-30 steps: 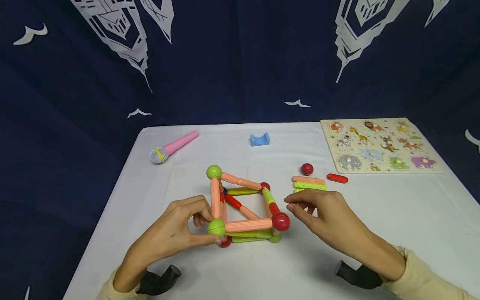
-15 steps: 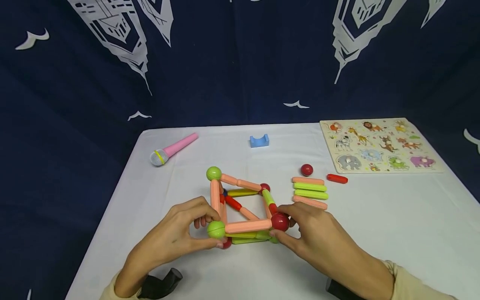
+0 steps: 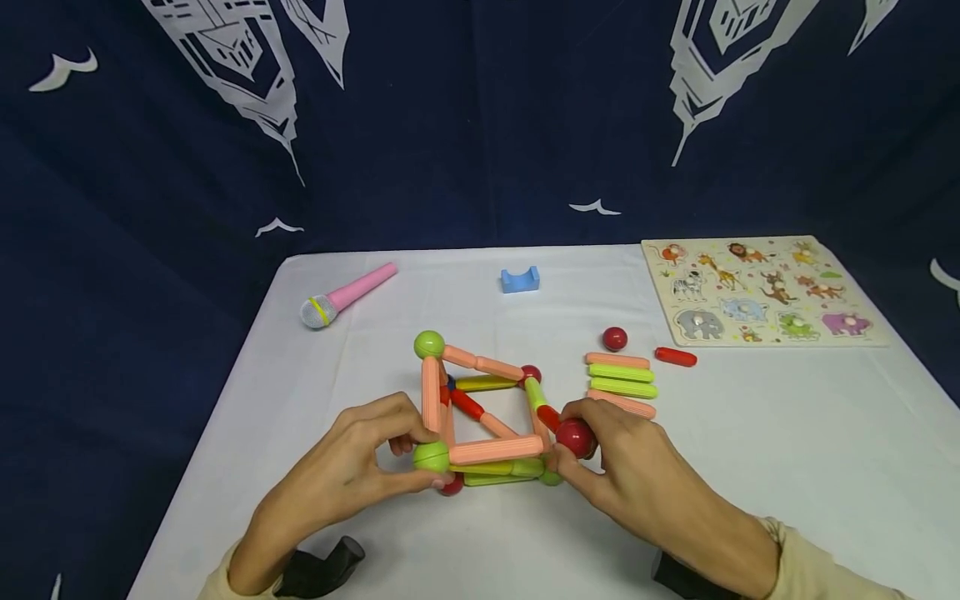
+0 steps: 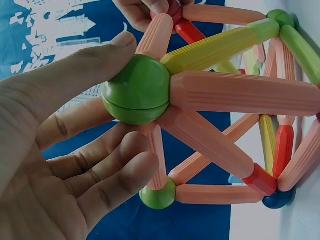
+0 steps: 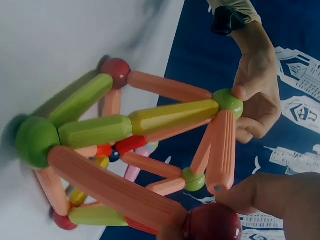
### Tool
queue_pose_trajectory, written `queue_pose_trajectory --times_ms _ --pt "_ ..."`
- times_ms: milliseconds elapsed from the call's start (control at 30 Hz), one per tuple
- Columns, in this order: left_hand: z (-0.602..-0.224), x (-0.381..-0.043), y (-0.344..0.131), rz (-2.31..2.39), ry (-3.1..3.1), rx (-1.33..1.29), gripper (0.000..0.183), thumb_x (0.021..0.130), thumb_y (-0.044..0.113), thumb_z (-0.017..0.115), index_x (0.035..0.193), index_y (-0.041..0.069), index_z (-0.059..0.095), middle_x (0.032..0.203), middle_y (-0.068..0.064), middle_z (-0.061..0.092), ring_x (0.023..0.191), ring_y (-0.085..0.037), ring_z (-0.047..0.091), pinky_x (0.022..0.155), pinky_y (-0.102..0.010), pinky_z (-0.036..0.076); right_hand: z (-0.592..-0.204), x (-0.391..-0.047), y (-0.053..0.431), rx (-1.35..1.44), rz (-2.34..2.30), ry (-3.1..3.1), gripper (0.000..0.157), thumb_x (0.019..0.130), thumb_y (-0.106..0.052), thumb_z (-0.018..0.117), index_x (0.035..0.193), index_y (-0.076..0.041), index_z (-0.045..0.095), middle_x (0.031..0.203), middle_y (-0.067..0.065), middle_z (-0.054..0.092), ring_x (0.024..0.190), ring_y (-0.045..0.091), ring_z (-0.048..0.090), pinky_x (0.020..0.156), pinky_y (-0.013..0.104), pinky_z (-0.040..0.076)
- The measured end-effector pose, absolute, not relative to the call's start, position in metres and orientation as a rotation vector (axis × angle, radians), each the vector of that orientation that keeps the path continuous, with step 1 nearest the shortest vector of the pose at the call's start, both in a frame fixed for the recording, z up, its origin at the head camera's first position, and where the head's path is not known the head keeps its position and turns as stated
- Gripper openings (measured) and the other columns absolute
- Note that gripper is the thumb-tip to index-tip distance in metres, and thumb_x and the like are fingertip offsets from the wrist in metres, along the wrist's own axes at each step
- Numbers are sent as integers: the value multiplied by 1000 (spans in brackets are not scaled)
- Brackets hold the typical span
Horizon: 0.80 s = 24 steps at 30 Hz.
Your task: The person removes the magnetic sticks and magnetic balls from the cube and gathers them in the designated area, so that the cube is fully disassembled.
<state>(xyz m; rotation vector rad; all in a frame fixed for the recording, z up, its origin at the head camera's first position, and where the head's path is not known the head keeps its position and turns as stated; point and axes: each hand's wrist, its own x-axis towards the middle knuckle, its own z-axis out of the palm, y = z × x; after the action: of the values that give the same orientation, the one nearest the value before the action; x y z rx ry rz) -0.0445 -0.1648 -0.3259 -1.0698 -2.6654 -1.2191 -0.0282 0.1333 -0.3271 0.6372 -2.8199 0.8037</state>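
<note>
A frame of magnetic sticks and balls point(image 3: 480, 383) stands in front of me, its sticks salmon, green, yellow and red. My left hand point(image 3: 352, 458) holds the green ball point(image 4: 137, 90) at its upper front-left corner between thumb and fingers. With my right hand point(image 3: 645, 483) I pinch the red ball point(image 5: 212, 222) at the upper front-right corner. A salmon stick point(image 3: 497, 450) runs from the green ball towards the red one; in the right wrist view its free end point(image 5: 220, 187) shows bare, a small gap from the red ball. Another salmon stick point(image 5: 117, 187) meets the red ball from below.
Right of the frame lie several loose sticks point(image 3: 621, 387), a red ball point(image 3: 614, 338) and a short red stick point(image 3: 675, 357). Behind are an animal puzzle board point(image 3: 765, 292), a blue notched block point(image 3: 520, 281) and a pink toy microphone point(image 3: 348, 294).
My right hand has come in from the right and taken hold of the red ball. The ball has shifted slightly right, off the salmon stick's end. My left hand stays put.
</note>
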Motion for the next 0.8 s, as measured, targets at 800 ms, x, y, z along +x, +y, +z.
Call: queue_pose_trajectory --times_ms 800 --pt "-328 -45 -163 -1268 -2621 -1077 30 70 16 90 94 16 71 89 10 57 76 -11 55 64 -20 50 -342 -28 123 696 700 -2681 21 74 -8 74 91 -13 64 80 -5 56 62 2 46 51 14 42"
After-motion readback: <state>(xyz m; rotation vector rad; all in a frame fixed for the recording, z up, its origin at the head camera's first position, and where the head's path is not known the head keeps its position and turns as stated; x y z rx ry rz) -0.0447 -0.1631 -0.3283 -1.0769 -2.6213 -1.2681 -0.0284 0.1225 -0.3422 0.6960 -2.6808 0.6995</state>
